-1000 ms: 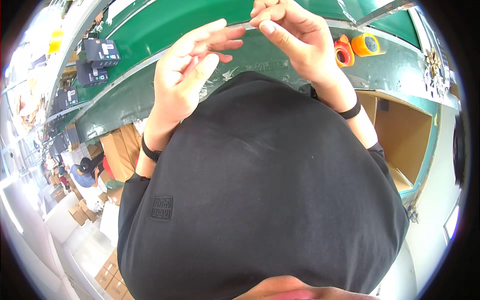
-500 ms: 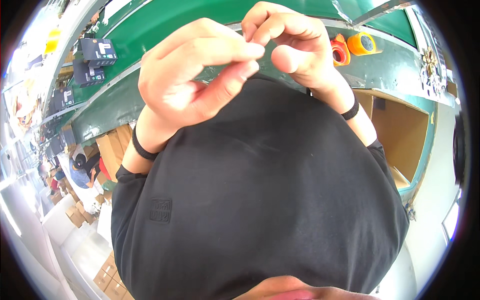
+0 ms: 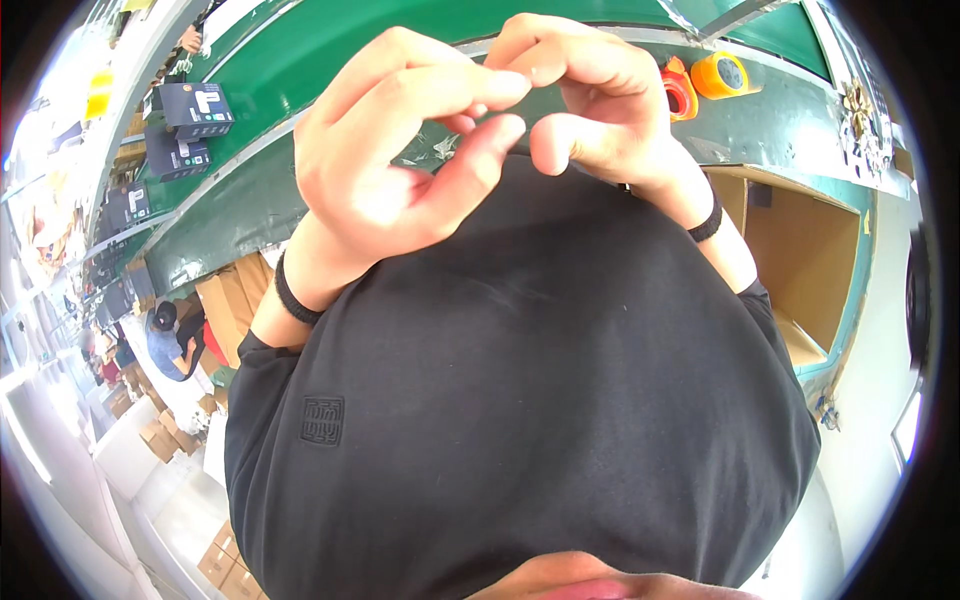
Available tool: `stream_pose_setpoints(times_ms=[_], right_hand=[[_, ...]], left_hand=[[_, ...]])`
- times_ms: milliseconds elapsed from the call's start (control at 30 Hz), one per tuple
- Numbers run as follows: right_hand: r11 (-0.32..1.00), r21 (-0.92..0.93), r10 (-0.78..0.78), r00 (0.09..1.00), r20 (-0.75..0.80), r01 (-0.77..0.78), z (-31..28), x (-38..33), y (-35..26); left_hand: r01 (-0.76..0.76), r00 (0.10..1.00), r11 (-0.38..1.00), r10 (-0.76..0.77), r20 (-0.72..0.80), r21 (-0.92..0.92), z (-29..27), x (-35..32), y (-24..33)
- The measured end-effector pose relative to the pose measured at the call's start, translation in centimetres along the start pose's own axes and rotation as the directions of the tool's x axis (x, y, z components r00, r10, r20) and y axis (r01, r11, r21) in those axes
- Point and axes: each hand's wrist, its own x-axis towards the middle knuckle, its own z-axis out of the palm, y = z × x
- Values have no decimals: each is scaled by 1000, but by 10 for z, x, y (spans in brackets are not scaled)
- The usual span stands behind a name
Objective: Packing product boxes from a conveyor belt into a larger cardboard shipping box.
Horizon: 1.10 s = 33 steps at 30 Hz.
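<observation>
My left hand [image 3: 385, 150] and my right hand [image 3: 605, 105] are raised in front of my chest, above the near edge of the green workbench [image 3: 240, 205]. Their index fingertips meet or overlap at the middle. On each hand the fingers are bent and the thumb stands apart from the index finger. I see no object in either hand; something tiny between the touching fingertips would be hidden. Nearest my right hand, on the bench, are a red tape dispenser [image 3: 680, 90] and a roll of orange-yellow tape [image 3: 718, 76].
Several dark printed boxes [image 3: 195, 108] stand on the green belt [image 3: 300, 42] at the left. An open cardboard box [image 3: 805, 260] sits at the right below the bench top. Far left, a person [image 3: 170, 340] is among cartons. Metal parts [image 3: 860, 130] lie at the far right.
Both hands have shifted slightly, the left a little to the right. The left thumb and index finger are spread wider, and the right thumb has come lower and leftward.
</observation>
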Motion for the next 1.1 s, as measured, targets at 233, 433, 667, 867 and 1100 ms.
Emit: stream_pose_setpoints(times_ms=[233,433,667,867,1100], right_hand=[[998,-61,-28,997,73,32,6,10,-6],[984,-152,-78,994,82,89,6,10,0],[941,-334,0,986,-165,-55,12,10,-5],[523,-805,-414,909,48,281,-3,22,3],[732,-388,512,828,-228,-560,-22,1,66]], left_hand=[[127,991,986,-122,-52,113,0,-3,4],[86,996,968,-76,-55,234,-6,-8,-4],[435,862,890,-456,-223,-138,-1,-19,-16],[536,502,-250,-674,542,-806,0,-36,-42],[146,925,862,-292,-241,-486,-47,-26,-47]])
